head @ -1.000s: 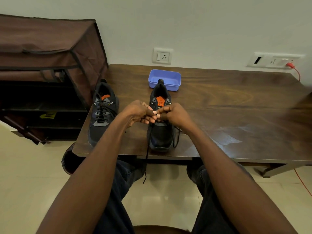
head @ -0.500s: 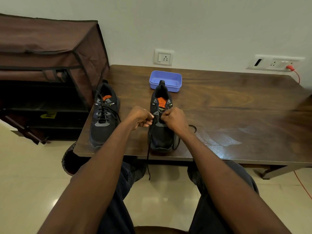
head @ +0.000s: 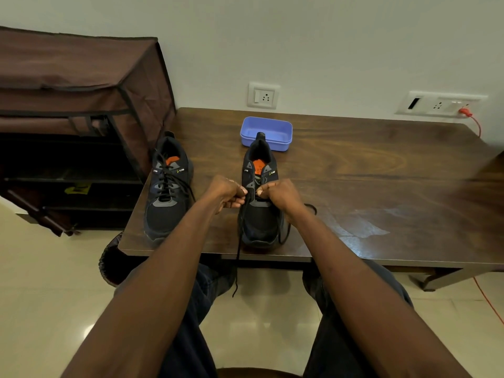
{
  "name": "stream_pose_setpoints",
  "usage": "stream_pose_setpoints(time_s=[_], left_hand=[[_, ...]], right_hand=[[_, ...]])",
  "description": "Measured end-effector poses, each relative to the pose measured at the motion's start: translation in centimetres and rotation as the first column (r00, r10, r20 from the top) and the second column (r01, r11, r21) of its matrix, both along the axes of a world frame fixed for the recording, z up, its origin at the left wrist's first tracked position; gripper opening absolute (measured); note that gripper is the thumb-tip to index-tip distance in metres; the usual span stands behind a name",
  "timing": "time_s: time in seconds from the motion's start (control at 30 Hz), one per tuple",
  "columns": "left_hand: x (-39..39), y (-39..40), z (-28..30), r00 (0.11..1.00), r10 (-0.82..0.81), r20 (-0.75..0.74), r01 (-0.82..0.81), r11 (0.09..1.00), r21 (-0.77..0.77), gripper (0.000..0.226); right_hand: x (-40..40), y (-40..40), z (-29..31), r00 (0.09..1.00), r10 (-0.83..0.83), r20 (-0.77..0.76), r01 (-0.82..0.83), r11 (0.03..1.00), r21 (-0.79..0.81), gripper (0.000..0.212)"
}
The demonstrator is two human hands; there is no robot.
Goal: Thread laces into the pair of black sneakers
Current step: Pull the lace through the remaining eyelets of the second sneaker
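Two black sneakers with orange insoles stand on the wooden table [head: 368, 170], toes toward me. The left sneaker [head: 166, 192] is laced. The right sneaker [head: 260, 211] sits near the front edge, and both hands work over its eyelets. My left hand [head: 227, 193] pinches the black lace [head: 237, 257], whose free end hangs down past the table edge. My right hand [head: 279, 195] is closed on the lace's other side at the sneaker's right eyelets; a loop of lace lies on the table to the right of that hand.
A blue plastic tray [head: 266, 133] stands behind the right sneaker. A brown fabric shoe rack [head: 76, 105] stands left of the table. Wall sockets [head: 263, 96] and an orange cable [head: 476, 124] are at the back. My knees are below the table edge.
Both hands have moved slightly apart and down onto the sneaker, drawing the lace through. The hanging lace end stays below the table edge.
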State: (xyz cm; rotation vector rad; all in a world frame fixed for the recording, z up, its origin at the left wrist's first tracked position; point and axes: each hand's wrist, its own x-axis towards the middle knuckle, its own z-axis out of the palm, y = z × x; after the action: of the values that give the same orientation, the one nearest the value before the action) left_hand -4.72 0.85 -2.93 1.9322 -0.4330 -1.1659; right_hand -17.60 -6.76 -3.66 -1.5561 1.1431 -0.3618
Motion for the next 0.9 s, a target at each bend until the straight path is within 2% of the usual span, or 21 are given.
stream_pose_setpoints(time_s=[0.1,0.17,0.27,0.4,0.57,0.67,0.7,0.8,0.9], left_hand=[[-0.1,-0.1,-0.1,1.000,0.005,0.017,-0.005,1.000,-0.004,0.021],[-0.1,-0.1,-0.1,0.999,0.009,0.033,-0.009,1.000,-0.008,0.021],[-0.2,-0.2,-0.2,0.999,0.010,0.050,-0.010,1.000,-0.010,0.021],[-0.1,-0.3,-0.3,0.998,-0.005,0.066,0.005,1.000,0.001,0.021],[0.7,-0.1,0.4,0.998,-0.055,0.021,0.056,0.998,-0.014,0.014],[0.4,0.0,0.5,0.983,-0.118,0.143,0.130,0.989,-0.075,0.019],[0.1,0.1,0.6,0.973,-0.132,0.190,0.151,0.985,-0.086,0.019],[-0.2,-0.3,0.4,0.949,-0.152,0.277,0.176,0.982,-0.065,0.017],[-0.1,-0.3,1.0,0.933,-0.160,0.322,0.175,0.984,-0.019,0.020]], right_hand=[[0.3,-0.1,0.0,0.996,0.056,-0.071,-0.058,0.998,-0.020,0.012],[0.6,-0.2,-0.2,0.987,0.106,-0.119,-0.112,0.993,-0.047,0.019],[0.6,-0.1,-0.6,0.984,0.140,-0.106,-0.150,0.984,-0.092,0.025],[0.5,0.1,-1.0,0.991,0.107,-0.075,-0.115,0.986,-0.121,0.017],[0.3,-0.8,0.4,0.979,0.165,-0.123,-0.189,0.956,-0.222,0.009],[0.1,-1.8,0.5,0.982,0.087,-0.170,-0.162,0.851,-0.500,0.021],[0.0,-1.8,0.5,0.972,0.100,-0.211,-0.200,0.825,-0.529,0.026],[0.1,-1.6,0.3,0.941,0.190,-0.279,-0.307,0.823,-0.477,0.037],[0.0,-1.7,0.3,0.935,0.200,-0.293,-0.329,0.796,-0.507,0.034]])
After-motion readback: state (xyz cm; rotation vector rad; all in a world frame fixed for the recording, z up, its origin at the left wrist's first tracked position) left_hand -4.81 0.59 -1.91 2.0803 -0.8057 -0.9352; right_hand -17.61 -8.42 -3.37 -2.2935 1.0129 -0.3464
